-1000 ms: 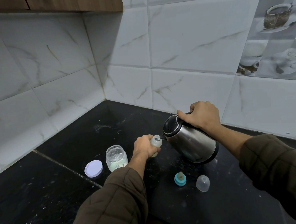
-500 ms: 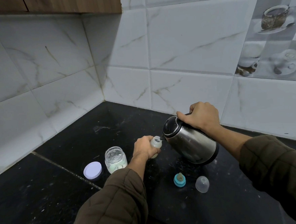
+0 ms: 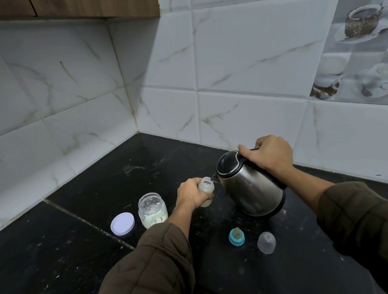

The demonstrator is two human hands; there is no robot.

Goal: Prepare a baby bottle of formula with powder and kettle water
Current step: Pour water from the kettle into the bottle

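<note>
Head view: the right hand (image 3: pixel 269 156) grips the handle of the kettle (image 3: pixel 251 188), tilted left, spout at the mouth of the bottle (image 3: pixel 205 190) clasped in the left hand (image 3: pixel 191 194). Left: open powder jar (image 3: pixel 152 210), lid (image 3: pixel 122 223). Near: teal nipple ring (image 3: pixel 236 236), clear cap (image 3: pixel 266 242). Bare counter (image 3: pixel 58 259) near left.
</note>
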